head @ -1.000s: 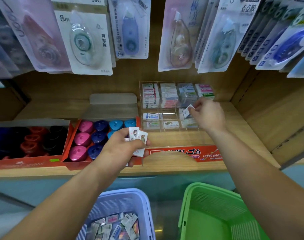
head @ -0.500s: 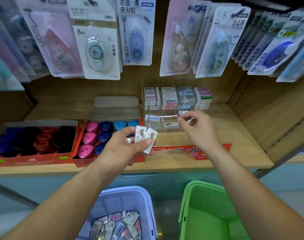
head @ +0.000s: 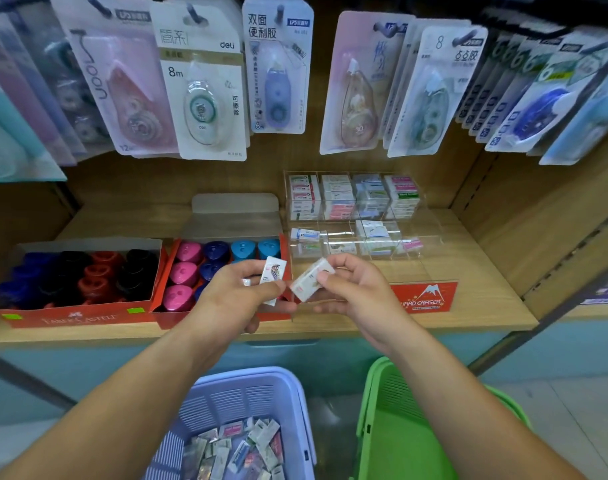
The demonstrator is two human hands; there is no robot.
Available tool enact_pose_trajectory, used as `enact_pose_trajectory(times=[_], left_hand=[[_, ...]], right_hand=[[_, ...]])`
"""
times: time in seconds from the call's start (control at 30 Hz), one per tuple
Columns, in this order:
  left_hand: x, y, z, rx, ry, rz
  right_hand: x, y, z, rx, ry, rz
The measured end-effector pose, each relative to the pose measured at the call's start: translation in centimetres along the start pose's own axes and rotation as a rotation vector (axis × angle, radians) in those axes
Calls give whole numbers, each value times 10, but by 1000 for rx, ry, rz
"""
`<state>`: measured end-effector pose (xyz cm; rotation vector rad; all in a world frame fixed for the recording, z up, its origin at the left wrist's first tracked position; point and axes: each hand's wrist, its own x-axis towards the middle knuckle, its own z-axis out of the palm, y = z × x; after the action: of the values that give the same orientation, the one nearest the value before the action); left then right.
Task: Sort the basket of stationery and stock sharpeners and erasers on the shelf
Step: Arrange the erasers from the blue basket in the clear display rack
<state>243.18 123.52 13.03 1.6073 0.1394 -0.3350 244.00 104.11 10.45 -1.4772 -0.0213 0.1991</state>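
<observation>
While left hand [head: 236, 299] grips upright eraser [head: 274, 271], right hand [head: 354, 292] pinches tilted eraser [head: 309, 279] just beside it

Both hands were bare: left hand [head: 233, 299] at centre frame, right hand [head: 351, 292] just right of it. Left forearm [head: 122, 393] showed in the lower left, right forearm [head: 451, 382] in the lower right, both uncovered as far as the frame edge. Small silvery glint [head: 246, 282] at a left finger; ring or foil, could not tell.
</observation>
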Motion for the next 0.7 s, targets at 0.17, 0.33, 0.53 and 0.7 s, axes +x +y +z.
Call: enact_pose_trajectory(times=[0.17,0.33,0.53,0.7], left_hand=[[3,-3,-2,39,13,4],[9,-6,0,51,37,4],[17,-4,3,27,64,-8],[21,-2,4,-23,81,-16]], right_hand=[[2,6,-19,-23,129,18],[26,-7,-49,-316,368,-42],[73,-28,-76,-431,418,-82],[108,-29,-75,-686,352,-100]])
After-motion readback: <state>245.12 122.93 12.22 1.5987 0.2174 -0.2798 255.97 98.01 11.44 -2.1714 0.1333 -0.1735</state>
